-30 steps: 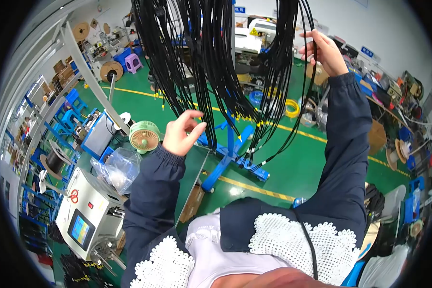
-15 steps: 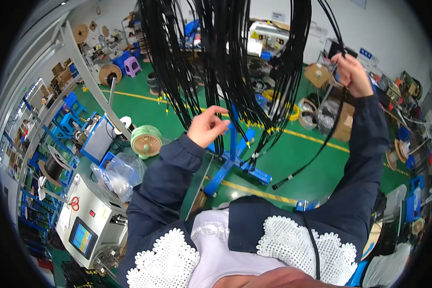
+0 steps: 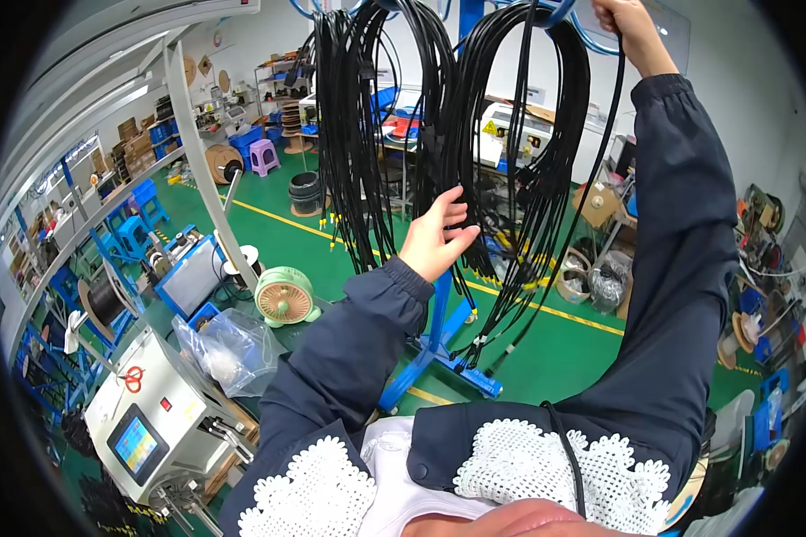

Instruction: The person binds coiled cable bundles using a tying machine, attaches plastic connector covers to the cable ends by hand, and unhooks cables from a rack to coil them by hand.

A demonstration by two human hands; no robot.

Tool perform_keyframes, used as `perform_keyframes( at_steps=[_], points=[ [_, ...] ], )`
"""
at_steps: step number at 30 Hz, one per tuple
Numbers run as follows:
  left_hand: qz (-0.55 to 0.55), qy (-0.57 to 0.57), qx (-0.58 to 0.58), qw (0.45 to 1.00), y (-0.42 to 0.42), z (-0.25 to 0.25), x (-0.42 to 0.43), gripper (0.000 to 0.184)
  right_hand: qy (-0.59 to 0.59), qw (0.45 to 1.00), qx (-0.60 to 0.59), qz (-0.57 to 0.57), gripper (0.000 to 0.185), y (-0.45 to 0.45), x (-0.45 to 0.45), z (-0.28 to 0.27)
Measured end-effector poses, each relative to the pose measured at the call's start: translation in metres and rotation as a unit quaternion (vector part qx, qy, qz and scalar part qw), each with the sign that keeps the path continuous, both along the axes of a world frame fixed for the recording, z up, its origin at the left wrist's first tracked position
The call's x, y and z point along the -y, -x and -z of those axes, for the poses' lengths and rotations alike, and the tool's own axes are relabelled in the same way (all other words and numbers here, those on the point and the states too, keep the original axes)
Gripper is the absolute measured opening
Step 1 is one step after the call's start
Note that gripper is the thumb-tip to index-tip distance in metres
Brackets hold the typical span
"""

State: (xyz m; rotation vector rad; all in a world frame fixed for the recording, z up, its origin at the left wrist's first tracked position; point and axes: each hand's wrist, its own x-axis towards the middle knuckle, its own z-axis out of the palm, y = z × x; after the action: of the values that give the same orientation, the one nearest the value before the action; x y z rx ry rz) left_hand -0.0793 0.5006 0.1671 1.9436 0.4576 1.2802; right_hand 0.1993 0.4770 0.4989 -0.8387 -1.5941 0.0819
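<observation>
Black cables (image 3: 331,134) hang in looped bundles from the blue hooks (image 3: 587,36) of a rack, with yellow tips at many lower ends. High at the upper right, my right hand (image 3: 638,36) is closed on a single black cable (image 3: 611,125) beside a hook. That cable drops past the right-hand bundle (image 3: 578,98) to a connector end near the rack's base. My left hand (image 3: 439,234) is in front of the middle cables, fingers apart and holding nothing; whether it touches them I cannot tell.
The rack's blue foot (image 3: 466,376) stands on the green floor. Left of me are a green fan (image 3: 285,297), a clear plastic bag (image 3: 228,345) and a white machine (image 3: 143,430) with a screen and red scissors (image 3: 133,379). Cartons and cable coils sit at the right.
The view has tilted up, bringing the hooks into sight. My right hand has risen with the cable to hook height. My left hand has shifted right along the bundles, its fingers more extended.
</observation>
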Motion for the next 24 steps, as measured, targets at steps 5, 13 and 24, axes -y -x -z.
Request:
perform_keyframes(
  at_steps=[5,13,24],
  points=[
    [0.032,0.045,0.042,0.998,-0.015,0.0,-0.007,0.087,-0.15,0.985,-0.057,-0.06,0.012,0.018,0.008,-0.012],
    [0.139,0.197,0.158,0.958,-0.046,0.006,0.011,0.08,-0.007,0.999,0.02,-0.038,0.009,0.02,0.029,-0.009],
    [0.094,0.348,0.4,0.843,-0.043,0.101,0.054,0.029,-0.058,0.995,-0.027,0.072,0.018,0.005,0.095,0.004]
  ],
)
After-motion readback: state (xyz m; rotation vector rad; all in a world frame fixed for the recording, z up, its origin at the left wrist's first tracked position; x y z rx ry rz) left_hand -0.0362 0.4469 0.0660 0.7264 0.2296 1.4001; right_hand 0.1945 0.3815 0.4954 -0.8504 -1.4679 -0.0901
